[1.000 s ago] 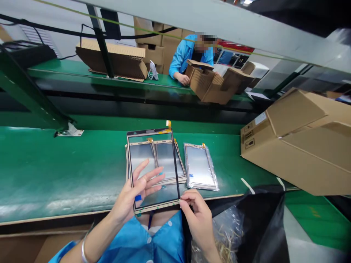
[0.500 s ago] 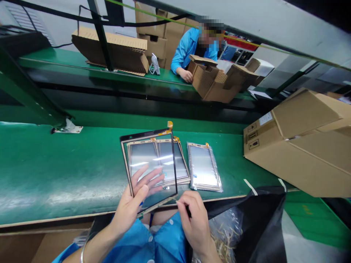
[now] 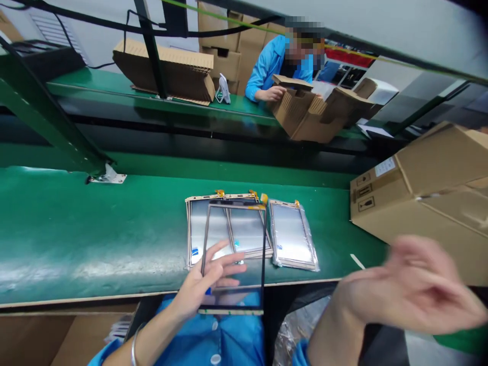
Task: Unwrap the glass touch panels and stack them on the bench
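Note:
My left hand (image 3: pixel 213 272) grips a clear touch-screen glass panel (image 3: pixel 253 244) with a black border by its left edge, fingers spread behind the glass. An orange flex tab sticks up at the panel's top right corner. Beyond it on the bench lie two stacks of similar panels, a left stack (image 3: pixel 196 223) and a middle stack (image 3: pixel 247 226), partly covered by the held one. To their right is a stack of panels in clear plastic (image 3: pixel 292 234). Off to the right, my right hand (image 3: pixel 419 290) is smeared by motion, its fingers unclear, in front of the large carton.
A large cardboard carton (image 3: pixel 412 203) stands at the right of the green bench (image 3: pixel 95 239). Clear plastic (image 3: pixel 297 325) lies in a black bag below the bench edge. Across the bench, a person in blue (image 3: pixel 267 66) handles an open cardboard box (image 3: pixel 305 114). A green post (image 3: pixel 49 112) rises at left.
My right hand has swung from the panel's lower corner far to the right. The held panel has moved right and straightened. The other person's hand has moved up to the box flap.

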Demonstrator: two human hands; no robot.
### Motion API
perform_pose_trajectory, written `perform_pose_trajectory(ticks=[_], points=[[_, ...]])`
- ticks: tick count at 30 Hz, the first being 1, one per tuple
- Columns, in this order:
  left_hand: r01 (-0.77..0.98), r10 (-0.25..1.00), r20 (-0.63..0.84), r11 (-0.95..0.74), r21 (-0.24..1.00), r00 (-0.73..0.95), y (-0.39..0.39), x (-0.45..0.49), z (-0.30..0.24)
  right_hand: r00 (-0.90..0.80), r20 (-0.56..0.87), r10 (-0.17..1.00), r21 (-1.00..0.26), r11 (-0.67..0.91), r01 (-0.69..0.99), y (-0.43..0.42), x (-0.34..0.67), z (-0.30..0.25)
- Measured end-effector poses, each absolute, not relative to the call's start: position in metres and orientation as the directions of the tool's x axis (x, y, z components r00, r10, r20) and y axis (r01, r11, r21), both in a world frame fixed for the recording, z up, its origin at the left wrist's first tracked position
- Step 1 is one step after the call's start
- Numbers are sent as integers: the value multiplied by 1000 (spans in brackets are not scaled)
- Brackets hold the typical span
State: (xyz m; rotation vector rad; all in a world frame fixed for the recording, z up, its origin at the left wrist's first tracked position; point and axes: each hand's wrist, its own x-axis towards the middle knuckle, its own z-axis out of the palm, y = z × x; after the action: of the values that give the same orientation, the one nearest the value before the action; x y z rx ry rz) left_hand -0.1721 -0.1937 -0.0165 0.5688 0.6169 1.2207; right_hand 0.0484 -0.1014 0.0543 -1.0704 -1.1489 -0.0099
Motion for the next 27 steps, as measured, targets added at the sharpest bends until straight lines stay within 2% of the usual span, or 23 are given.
perform_pose_trajectory(ticks=[1, 2, 3, 4, 6, 8, 16, 22, 24, 27], points=[[-672, 979, -125, 203, 712, 164, -192, -176, -15, 434, 735, 522, -677, 521, 520, -116, 49, 38], [-670, 988, -119, 156, 725, 102, -190, -179, -13, 343, 684, 644, -711, 483, 511, -133, 47, 20], [-665, 993, -109, 109, 739, 42, -189, -181, -11, 212, 572, 792, -773, 435, 461, -151, 43, 3], [-656, 995, -96, 66, 752, -9, -188, -182, -9, 101, 464, 880, -830, 392, 397, -167, 38, -12], [-628, 995, -76, 15, 778, -70, -188, -182, -5, -35, 303, 952, -914, 300, 273, -190, 28, -32], [-605, 995, -61, -1, 796, -82, -189, -178, 0, -30, 270, 963, -937, 269, 221, -197, 22, -38], [-547, 992, -37, -34, 836, -118, -198, -163, 18, -102, 241, 965, -930, 260, 260, -184, 27, -24], [-513, 997, 45, -71, 855, -63, -203, -154, 12, -96, 354, 930, -851, 363, 379, -186, 23, -24], [-495, 992, 40, -95, 863, -122, -198, -151, 10, -198, 396, 897, -804, 443, 397, -195, 29, -19], [-466, 938, -4, -168, 869, -347, -179, -164, 13, -471, 351, 809, -795, 523, 306, -221, 62, -12]])
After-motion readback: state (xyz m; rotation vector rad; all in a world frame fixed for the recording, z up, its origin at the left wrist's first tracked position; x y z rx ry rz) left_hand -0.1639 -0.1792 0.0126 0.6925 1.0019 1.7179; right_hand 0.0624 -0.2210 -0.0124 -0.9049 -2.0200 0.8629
